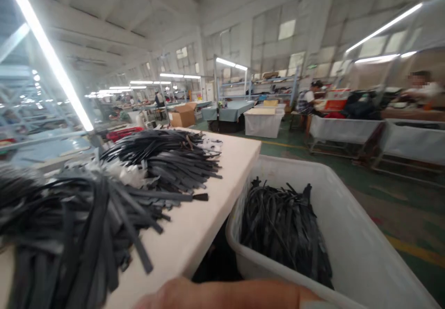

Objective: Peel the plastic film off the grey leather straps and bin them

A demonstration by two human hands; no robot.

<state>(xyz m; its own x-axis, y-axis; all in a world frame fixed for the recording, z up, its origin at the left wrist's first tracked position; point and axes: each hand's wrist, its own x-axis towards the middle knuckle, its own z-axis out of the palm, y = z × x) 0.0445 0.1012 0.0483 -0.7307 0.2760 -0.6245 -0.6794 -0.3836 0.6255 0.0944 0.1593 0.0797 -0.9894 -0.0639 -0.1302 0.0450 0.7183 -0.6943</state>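
Observation:
Along the bottom edge runs a blurred strip of bare skin, seemingly part of my right hand and wrist (239, 294), with a pale patch at its right end. Its fingers are cut off by the frame, so what they hold, if anything, does not show. My left hand is out of view. Just beyond the skin is the corner of a pale table (205, 225). Heaps of dark grey and black flat strips (167, 160) lie on it, some ends reaching toward the edge. To the right, a white plastic tub (351, 225) holds a tangled pile of black strips (281, 225).
Crumpled clear plastic (130, 172) lies among the strips. A cardboard box (182, 115) and a white bin (264, 122) stand farther back. White cloth-sided carts (344, 130) line the right, with people (309, 98) at worktables behind them. The floor (392, 198) is green.

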